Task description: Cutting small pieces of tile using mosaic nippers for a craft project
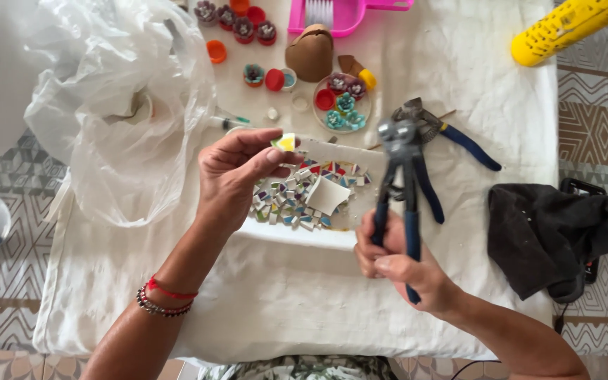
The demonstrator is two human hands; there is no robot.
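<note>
Yellow and white, with a thin green edge, the small tile piece (286,142) sat pinched between the thumb and the forefinger of the left hand (237,176). The piece looked like a small wedge with a glossy face, and it was held up in the air, just above the far edge of the white tray (297,236). The other fingers of this hand were curled loosely, and the wrist wore a red cord and a beaded bracelet (165,299).

The right hand (395,264) was closed around the blue handles of the tile nippers (401,179), which stood almost upright with the metal head on top. The head was near the tile piece but not touching it. A second pair of blue-handled pliers (452,134) lay on the white cloth (283,302) behind the nippers.

Inside the tray lay a heap of small broken tile bits (290,193) in many colours, with one larger white shard (327,195) on top. Further away stood a small dish of clay flowers (343,105), some red bottle caps (274,79) and a brown rounded object (310,53). A crumpled clear plastic bag (121,105) lay at the left, and a dark cloth (550,232) at the right.
</note>
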